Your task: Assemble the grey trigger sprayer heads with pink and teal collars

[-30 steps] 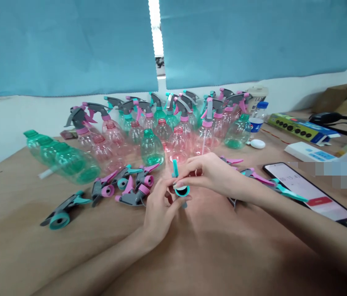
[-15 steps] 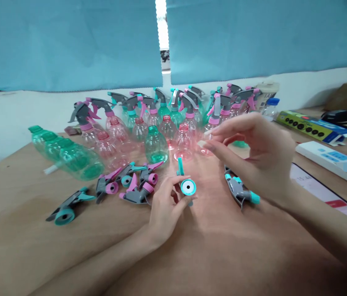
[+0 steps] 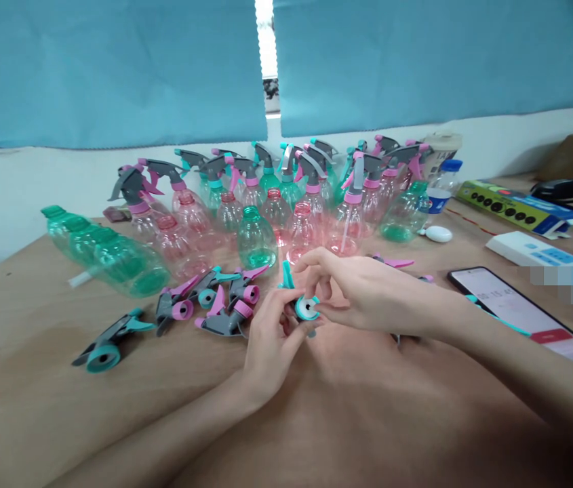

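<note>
A grey and teal spray head (image 3: 308, 308) is gripped in my left hand (image 3: 272, 339), its round collar and white inner disc facing up toward me. My right hand (image 3: 352, 288) reaches over from the right, fingers curled at the collar; whether something small sits between its fingertips is too unclear to tell. Left of my hands lie several loose spray heads, among them a pink-collared one (image 3: 225, 320) and a teal-collared one (image 3: 104, 356). Behind the hands stand open bottles, such as a green one (image 3: 257, 240) and a pink one (image 3: 302, 234).
Capped spray bottles (image 3: 352, 217) crowd the back by the wall. Green bottles (image 3: 108, 254) lie at the left. On the right are a phone (image 3: 515, 305), a white box (image 3: 533, 249), a green-yellow box (image 3: 515, 207) and a blue-capped bottle (image 3: 441, 193). Loose spray heads lie partly under my right arm.
My right hand has come down and left from its raised place to the spray head's collar. My left hand still holds the spray head, now slightly tilted.
</note>
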The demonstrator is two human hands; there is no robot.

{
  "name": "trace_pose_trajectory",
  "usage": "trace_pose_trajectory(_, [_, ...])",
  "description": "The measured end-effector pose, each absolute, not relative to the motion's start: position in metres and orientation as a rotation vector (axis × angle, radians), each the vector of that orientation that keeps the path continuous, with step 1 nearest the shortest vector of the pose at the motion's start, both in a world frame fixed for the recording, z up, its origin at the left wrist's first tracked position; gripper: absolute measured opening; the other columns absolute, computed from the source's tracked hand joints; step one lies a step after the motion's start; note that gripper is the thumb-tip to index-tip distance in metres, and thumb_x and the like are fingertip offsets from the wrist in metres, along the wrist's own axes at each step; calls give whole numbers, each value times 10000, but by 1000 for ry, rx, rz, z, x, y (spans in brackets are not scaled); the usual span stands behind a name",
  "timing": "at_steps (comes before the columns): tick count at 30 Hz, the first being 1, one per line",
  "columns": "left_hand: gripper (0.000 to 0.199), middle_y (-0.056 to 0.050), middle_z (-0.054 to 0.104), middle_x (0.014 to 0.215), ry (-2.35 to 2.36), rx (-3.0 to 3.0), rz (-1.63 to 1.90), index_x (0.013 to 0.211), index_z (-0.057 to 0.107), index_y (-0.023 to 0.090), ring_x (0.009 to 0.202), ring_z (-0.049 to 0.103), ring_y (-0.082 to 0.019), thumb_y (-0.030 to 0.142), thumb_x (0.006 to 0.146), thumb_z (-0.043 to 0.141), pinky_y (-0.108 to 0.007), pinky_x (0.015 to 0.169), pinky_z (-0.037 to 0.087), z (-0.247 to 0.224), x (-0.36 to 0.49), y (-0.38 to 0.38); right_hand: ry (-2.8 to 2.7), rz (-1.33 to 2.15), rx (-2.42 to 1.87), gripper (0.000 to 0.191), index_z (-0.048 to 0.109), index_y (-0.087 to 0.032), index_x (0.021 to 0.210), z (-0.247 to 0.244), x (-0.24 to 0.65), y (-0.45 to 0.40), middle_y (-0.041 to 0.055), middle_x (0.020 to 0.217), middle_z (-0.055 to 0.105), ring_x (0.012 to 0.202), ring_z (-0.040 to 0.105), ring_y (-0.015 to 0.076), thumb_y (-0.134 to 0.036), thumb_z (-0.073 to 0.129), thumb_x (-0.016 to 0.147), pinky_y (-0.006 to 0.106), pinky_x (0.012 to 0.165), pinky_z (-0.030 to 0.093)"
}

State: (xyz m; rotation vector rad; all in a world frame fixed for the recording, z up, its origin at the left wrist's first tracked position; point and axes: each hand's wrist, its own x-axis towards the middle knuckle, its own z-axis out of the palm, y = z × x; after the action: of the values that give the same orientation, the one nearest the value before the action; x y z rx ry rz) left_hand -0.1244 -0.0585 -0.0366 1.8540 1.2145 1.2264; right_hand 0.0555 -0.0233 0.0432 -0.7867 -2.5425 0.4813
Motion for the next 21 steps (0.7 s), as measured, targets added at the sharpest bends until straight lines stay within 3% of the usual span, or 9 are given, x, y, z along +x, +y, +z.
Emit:
trace_pose_trajectory(14, [287,-18,577,919,1287,1980,1198,1072,598,227,757,513,-161,159,800,656,-275,686,427,-34,-126,-59,-2644,359,-871,309,403,-190,1059,39,53,-23,-7,837,605,665,554,133,-122,553,798,215,544,337])
trace_pose_trajectory(21, [207,-28,581,907,1307,2027,1155,1012,621,206,778,517,-176,137,819,592,-295,716,432,-33,-126,-58,-2579,351,-817,242,430,-173,1030,33,44,-29,7,814,609,657,560,134,-88,497,814,218,542,321])
